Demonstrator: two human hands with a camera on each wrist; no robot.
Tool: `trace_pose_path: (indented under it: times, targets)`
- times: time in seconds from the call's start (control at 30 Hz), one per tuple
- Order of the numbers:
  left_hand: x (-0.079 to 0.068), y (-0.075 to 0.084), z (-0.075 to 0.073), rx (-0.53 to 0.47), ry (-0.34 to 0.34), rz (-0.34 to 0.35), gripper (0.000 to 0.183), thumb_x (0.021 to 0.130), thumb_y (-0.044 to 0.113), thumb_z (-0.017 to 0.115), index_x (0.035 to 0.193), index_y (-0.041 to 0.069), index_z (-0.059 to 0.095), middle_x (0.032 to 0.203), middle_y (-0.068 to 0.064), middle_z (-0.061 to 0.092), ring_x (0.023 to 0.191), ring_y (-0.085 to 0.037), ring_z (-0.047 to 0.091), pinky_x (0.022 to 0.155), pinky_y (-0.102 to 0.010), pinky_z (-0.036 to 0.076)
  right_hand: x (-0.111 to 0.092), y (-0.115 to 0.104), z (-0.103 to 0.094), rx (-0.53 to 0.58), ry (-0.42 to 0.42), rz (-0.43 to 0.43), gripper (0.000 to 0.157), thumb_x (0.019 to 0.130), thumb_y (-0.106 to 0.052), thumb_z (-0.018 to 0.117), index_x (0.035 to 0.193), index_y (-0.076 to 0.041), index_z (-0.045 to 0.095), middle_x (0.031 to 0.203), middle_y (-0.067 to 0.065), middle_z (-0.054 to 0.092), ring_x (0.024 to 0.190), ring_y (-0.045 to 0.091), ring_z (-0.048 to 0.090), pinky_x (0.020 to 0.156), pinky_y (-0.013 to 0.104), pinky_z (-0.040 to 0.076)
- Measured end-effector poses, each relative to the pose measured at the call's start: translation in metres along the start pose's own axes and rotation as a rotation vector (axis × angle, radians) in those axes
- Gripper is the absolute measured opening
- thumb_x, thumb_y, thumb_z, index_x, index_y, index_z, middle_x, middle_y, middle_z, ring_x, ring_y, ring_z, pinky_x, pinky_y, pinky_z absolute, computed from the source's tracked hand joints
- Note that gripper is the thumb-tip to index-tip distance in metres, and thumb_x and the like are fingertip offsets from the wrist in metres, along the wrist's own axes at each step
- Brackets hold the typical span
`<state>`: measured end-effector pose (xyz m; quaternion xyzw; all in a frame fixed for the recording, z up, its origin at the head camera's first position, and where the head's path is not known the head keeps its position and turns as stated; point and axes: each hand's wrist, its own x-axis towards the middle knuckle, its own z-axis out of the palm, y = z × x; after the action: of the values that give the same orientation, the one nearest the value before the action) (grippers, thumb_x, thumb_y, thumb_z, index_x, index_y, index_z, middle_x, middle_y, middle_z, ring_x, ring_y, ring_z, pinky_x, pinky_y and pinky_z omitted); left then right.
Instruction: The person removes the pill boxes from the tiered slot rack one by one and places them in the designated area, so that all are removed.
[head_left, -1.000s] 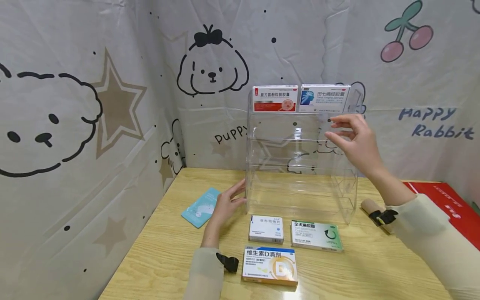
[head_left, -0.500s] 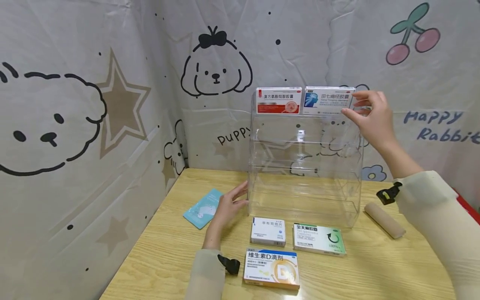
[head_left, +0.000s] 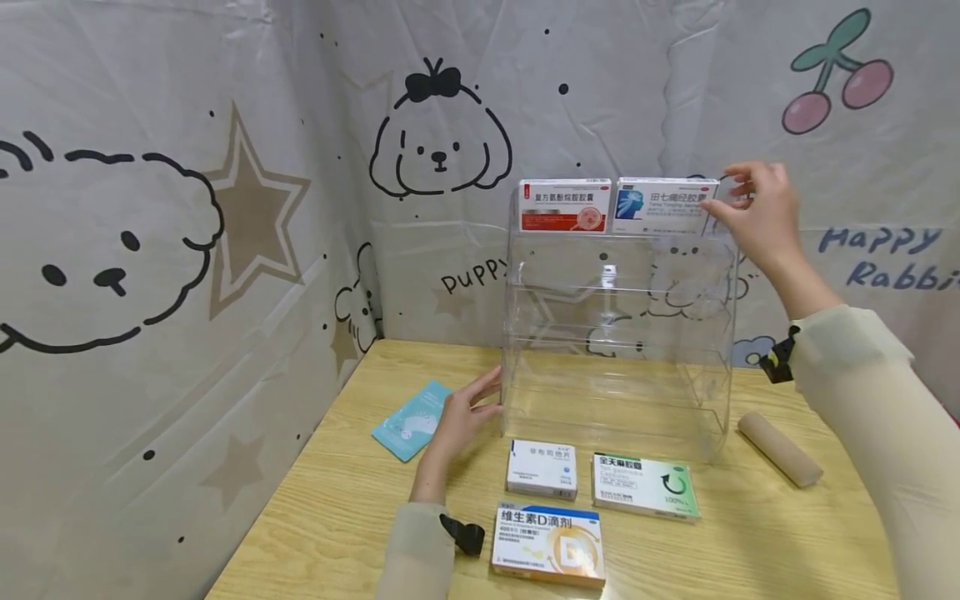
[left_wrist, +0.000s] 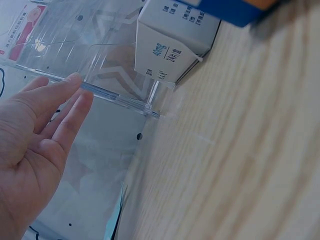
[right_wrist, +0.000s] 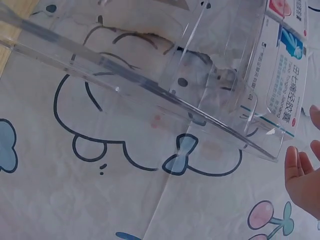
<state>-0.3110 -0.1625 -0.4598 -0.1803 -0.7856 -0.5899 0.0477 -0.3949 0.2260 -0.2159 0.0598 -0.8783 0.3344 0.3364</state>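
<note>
A clear tiered display rack stands on the table. Its top tier holds a red-and-white medicine box and, to the right, a white medicine box with a blue head print. Straight fingers of my left hand touch the rack's lower left side; the left wrist view shows them along its clear edge. My right hand is raised at the rack's top right corner, thumb and fingers loosely bent. In the right wrist view, a small gap separates the right hand from the white box.
Before the rack lie a small white medicine box, a green-and-white box and an orange-and-blue vitamin D box. A teal packet is left of the rack, and a brown cylinder right. A printed curtain hangs behind.
My right hand has risen from in front of the middle tiers to the top right corner beside the white box. The left hand stays at the rack's side. The view has shifted slightly.
</note>
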Motion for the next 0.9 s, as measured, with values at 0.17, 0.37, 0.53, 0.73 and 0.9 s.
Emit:
trace_pose_path:
  times: [0.17,0.37,0.53,0.73,0.9]
  targets:
    - [-0.001,-0.001,0.0,-0.001,0.001,-0.005,0.065,0.089,-0.004,0.064,0.148,0.011,0.043,0.151,-0.013,0.046,0.134,-0.033,0.051,0.101,-0.029,0.056,0.011,0.001,0.002,-0.044,-0.038,-0.023,0.052,0.093,-0.025,0.067,0.137,-0.002,0.051,0.125,0.018,0.045,0.092,0.009,0.052,0.083,0.012,0.051]
    - [-0.003,0.001,0.0,0.012,0.003,-0.009,0.065,0.09,-0.003,0.064,0.148,0.014,0.044,0.151,-0.011,0.046,0.134,-0.032,0.052,0.101,-0.027,0.057,0.02,0.003,0.005,-0.078,-0.101,-0.037,0.053,0.095,-0.019,0.064,0.14,0.001,0.046,0.132,0.026,0.044,0.112,0.041,0.055,0.096,0.042,0.055]
    - [-0.003,0.003,0.0,0.007,-0.001,-0.005,0.064,0.09,-0.001,0.065,0.148,0.014,0.044,0.151,-0.011,0.047,0.134,-0.032,0.052,0.101,-0.029,0.056,0.024,0.004,0.006,-0.099,-0.148,-0.057,0.052,0.096,-0.017,0.062,0.14,0.004,0.045,0.134,0.03,0.044,0.121,0.046,0.048,0.101,0.061,0.048]
    - [-0.003,0.004,-0.001,0.013,-0.002,-0.016,0.064,0.09,0.0,0.065,0.148,0.014,0.044,0.15,-0.013,0.047,0.135,-0.033,0.051,0.102,-0.03,0.056,0.025,0.004,0.007,-0.139,-0.19,-0.092,0.045,0.098,-0.015,0.059,0.136,0.006,0.047,0.136,0.032,0.044,0.123,0.048,0.042,0.1,0.064,0.044]
    - [-0.003,0.003,-0.001,0.017,-0.001,-0.014,0.064,0.09,0.0,0.065,0.148,0.014,0.044,0.151,-0.012,0.047,0.134,-0.033,0.051,0.102,-0.031,0.057,0.025,0.004,0.009,-0.159,-0.194,-0.094,0.041,0.098,-0.012,0.059,0.132,0.007,0.048,0.134,0.033,0.045,0.121,0.048,0.041,0.099,0.064,0.043]
